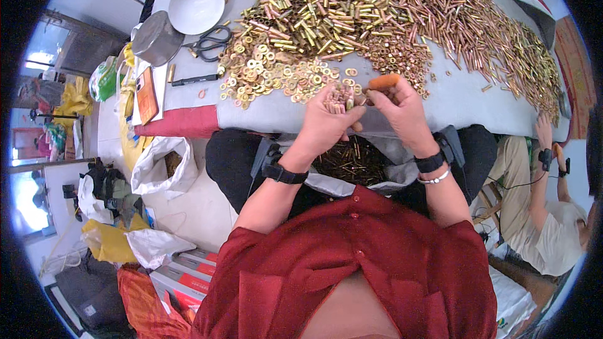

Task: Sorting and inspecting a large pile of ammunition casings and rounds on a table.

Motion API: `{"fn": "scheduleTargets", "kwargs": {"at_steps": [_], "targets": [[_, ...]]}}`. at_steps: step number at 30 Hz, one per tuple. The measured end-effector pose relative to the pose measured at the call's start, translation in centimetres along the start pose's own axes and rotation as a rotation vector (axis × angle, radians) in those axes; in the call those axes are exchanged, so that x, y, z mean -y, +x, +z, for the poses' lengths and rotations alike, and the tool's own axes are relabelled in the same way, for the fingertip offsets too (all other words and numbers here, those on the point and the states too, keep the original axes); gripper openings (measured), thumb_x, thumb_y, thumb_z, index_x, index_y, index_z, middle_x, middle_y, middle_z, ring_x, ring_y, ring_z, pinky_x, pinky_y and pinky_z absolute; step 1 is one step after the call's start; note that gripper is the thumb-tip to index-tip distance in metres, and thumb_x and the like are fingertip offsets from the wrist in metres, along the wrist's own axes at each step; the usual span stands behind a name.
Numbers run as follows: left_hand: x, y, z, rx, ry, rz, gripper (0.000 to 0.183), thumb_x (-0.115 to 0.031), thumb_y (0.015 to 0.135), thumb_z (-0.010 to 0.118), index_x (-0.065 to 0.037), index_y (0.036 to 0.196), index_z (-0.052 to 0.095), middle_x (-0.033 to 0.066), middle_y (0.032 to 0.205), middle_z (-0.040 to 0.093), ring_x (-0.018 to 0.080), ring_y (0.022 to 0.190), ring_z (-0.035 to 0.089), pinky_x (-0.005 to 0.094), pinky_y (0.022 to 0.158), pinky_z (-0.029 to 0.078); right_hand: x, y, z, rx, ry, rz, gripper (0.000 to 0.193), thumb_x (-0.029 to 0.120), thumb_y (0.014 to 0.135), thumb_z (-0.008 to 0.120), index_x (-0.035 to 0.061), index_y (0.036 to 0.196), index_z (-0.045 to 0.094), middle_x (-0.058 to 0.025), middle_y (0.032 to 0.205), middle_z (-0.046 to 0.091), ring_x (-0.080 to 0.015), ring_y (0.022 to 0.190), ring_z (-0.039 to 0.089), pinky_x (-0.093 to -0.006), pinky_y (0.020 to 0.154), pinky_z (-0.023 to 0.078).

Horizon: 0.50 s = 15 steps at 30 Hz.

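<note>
- Left hand (pixel 326 122) curled around a small bunch of short copper tubes (pixel 341 97), ends sticking up, just above the near edge of the table (pixel 452 103).
- Right hand (pixel 399 107) just beside it, fingertips pinched on one tube at the top of the bunch, an orange cover (pixel 383 81) on one finger.
- Black bands on both wrists, plus a thin silver bracelet (pixel 434 179) on the right one.
- Grey cloth lap pouch (pixel 383 179) right under the hands, open at the top, full of dark little tubes (pixel 352 160).
- Big heap of shiny brass and copper tubes (pixel 402 6) spread over the far part of the table.
- Pile of flat gold rings (pixel 270 72) near the left hand, touching the big heap.
- White bowl (pixel 196 6) at the far left of the table, looks bare inside.
- Metal pot (pixel 157 39) beside the bowl, tipped on its side; inside cannot be seen.
- Black scissors (pixel 210 42) between the pot and the gold rings.
- White sack (pixel 157 166) on the floor to the left, mouth open, something brown inside.
- Yellow bag (pixel 110 242) and white bag (pixel 154 246) lower down on the floor; insides hidden.
- Another person's hand (pixel 544 130) at the right end of the table, beside the heap.
</note>
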<state>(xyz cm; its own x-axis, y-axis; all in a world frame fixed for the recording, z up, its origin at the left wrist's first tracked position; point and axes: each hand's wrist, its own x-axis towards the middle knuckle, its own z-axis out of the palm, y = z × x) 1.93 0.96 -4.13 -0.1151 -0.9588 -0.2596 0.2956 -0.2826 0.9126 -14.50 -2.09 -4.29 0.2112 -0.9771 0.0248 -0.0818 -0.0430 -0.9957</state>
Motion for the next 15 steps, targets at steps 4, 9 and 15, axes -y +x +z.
{"fn": "scheduleTargets", "kwargs": {"at_steps": [4,9,15], "targets": [[0.0,-0.2,0.0,0.019,0.098,0.035,0.025,-0.003,0.078,0.069,-0.005,0.097,0.054,-0.0006,0.073,0.060,0.0068,0.054,0.060,0.0180,0.034,0.039,0.6,0.5,-0.5,0.075,0.030,-0.044,0.023,0.004,0.087,0.058,0.0022,0.109,0.061,-0.0029,0.085,0.064,-0.0094,0.079,0.059,-0.0244,0.073,0.049],[-0.3,-0.2,-0.2,0.007,0.080,0.067,0.024,-0.001,0.078,0.068,-0.003,0.098,0.055,-0.0010,0.075,0.060,0.0057,0.051,0.056,0.0191,0.039,0.041,1.2,0.9,-0.6,0.148,-0.135,0.016,0.016,0.014,0.089,0.058,0.0026,0.097,0.066,-0.0037,0.081,0.065,-0.0105,0.075,0.060,-0.0257,0.068,0.048],[0.5,-0.2,0.1,0.016,0.061,0.209,0.024,-0.001,0.077,0.069,-0.006,0.095,0.055,0.0002,0.077,0.062,0.0070,0.054,0.059,0.0178,0.037,0.040,2.1,1.9,-1.2,0.202,-0.797,-0.129,0.022,0.024,0.091,0.058,0.0039,0.094,0.067,0.0005,0.076,0.062,-0.0072,0.066,0.050,-0.0243,0.060,0.042]]}}
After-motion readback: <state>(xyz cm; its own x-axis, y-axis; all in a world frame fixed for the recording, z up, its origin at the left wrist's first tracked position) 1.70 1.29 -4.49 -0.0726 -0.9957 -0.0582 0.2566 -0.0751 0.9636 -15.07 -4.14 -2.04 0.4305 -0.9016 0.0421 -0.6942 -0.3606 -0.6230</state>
